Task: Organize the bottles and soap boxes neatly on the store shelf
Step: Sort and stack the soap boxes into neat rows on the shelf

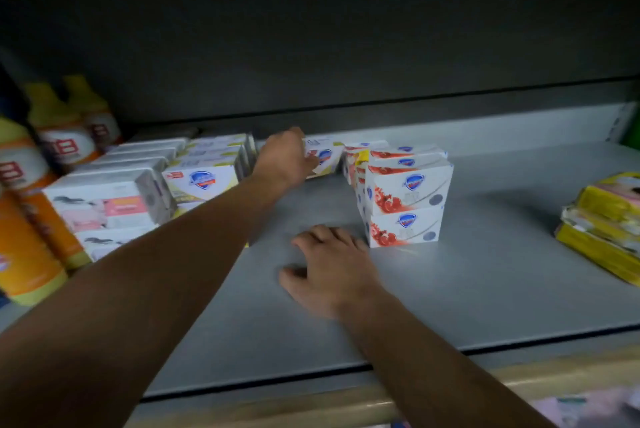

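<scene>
Overhead, dark shelf underside; below, grey shelf. Left hand grips a rear soap box. Right hand rests flat, fingers spread, beside stacked red-print boxes. Orange bottles far left; yellow packs right.

White-and-red soap boxes, orange-yellow bottles, grey shelf.

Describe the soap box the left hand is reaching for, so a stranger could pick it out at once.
Start at the grey shelf and find the two-high stack of red-and-white soap boxes in the middle. Go left and back to the left hand; its fingers rest on a white soap box. Unlike the red stack, it lies alone, with a yellowish lower corner.
</scene>
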A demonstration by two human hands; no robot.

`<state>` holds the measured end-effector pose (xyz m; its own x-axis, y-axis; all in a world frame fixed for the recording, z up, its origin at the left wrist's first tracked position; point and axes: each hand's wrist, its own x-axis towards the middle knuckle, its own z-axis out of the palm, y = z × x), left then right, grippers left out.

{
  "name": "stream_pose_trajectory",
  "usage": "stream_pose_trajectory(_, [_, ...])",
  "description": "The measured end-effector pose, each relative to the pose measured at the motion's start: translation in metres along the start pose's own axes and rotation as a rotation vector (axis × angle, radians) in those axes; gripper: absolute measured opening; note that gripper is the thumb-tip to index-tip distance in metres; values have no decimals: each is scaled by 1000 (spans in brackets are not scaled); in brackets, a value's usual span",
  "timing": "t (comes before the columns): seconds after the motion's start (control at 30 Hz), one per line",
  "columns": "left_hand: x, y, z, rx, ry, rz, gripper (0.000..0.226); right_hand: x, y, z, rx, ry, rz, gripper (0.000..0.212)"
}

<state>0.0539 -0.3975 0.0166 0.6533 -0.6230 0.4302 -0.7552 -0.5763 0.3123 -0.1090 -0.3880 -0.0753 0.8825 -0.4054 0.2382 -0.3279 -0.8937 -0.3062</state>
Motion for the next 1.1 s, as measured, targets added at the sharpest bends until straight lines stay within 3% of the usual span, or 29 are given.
stream_pose_trajectory(0.13, [-59,-5,-41,-253,158,30,44,-1,-1,-4,-5,-28,22,56])
stream_pose_trajectory(0.23, [-106,-17,-64,-445,182,9,39,-3,-5,-11,6,-41,41,61])
stream_pose_trajectory(0.4, [-168,-54,-89,-899,170,-195,33,-14,-10,-23,242,84,42,77])
stream_pose_trajectory(0.5, [-192,-80,-98,-1190,133,-340,28,-18,-29,-27,407,132,-65,94])
stream_pose_trajectory(0.57, [-204,-93,-99,-1289,97,-417,23,-19,-48,-27,459,142,-215,94])
stream_pose_trajectory(0.7, [-220,-112,-91,-1384,52,-513,12,-22,-70,-16,506,161,-375,70])
stream_pose_trajectory(0.87, [-223,-121,-86,-1409,55,-455,18,-29,-75,-1,778,204,-177,46])
stream_pose_trajectory(0.97, [-224,-124,-83,-1344,1,-354,24,-28,-73,-3,955,239,-51,12])
stream_pose_trajectory(1.1, [-225,-122,-77,-1009,-26,-335,60,-27,-73,-7,1022,191,155,36])
